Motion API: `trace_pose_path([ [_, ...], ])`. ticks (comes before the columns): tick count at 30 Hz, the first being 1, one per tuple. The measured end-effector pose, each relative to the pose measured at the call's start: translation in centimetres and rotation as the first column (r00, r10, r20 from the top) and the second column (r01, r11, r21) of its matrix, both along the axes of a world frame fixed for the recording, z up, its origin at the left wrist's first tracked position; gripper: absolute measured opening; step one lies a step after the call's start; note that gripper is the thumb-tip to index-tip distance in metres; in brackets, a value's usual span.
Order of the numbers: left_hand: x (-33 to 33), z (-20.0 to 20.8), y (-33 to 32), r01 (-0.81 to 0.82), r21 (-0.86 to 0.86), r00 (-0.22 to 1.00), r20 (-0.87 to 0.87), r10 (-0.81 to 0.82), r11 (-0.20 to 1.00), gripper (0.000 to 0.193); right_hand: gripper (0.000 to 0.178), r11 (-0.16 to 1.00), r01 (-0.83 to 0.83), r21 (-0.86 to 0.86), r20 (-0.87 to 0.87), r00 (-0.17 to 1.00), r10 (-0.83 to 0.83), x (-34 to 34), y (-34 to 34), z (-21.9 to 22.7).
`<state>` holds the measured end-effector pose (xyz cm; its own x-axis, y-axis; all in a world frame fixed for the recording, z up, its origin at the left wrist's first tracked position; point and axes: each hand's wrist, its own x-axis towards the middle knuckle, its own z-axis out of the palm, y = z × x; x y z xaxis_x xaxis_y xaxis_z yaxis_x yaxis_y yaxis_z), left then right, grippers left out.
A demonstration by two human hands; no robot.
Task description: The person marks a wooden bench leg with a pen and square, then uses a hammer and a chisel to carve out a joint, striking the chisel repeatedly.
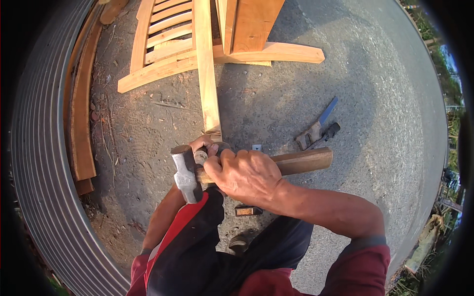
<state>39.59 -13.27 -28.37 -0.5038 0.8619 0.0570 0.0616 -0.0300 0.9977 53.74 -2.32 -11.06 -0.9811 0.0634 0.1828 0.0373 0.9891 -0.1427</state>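
Head view: at centre, a hammer [185, 175] is clamped by fingers of the right hand [249, 175], finger closure of the left hand [201, 142] cannot be told, slats [170, 35], upper left, are judged fitted, the rail end [211, 117] unjoined.

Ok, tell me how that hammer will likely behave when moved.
The hammer is probably head-heavy, with its thick metal head at one end of the wooden handle. That handle looks straight and thick, so it should feel stiff. The right hand grips near the head, which likely makes it easier to steady.
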Motion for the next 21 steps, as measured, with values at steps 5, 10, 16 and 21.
trace_pose_path([
  [5,-0.8,1.5,0.0,0.068,-0.009,0.985,-0.156,-0.069,0.998,0.022,0.019,0.981,-0.068,-0.181,-0.365,0.931,-0.003,-0.1,-4.2,6.8],
  [10,-0.5,2.7,-0.4,0.127,-0.046,0.985,0.121,-0.121,0.991,0.026,0.017,0.998,0.064,-0.023,-0.046,0.997,-0.065,0.7,0.3,-1.2],
  [16,-0.6,-0.9,0.9,0.094,0.066,0.952,-0.299,-0.071,0.993,0.027,0.017,0.952,0.053,-0.302,0.08,0.996,-0.03,7.4,-2.3,1.1],
  [21,1.3,-0.1,1.1,0.218,0.245,0.88,-0.469,-0.082,0.945,0.028,0.032,0.7,0.414,-0.581,0.305,0.909,-0.284,14.3,-4.7,-2.7],
])
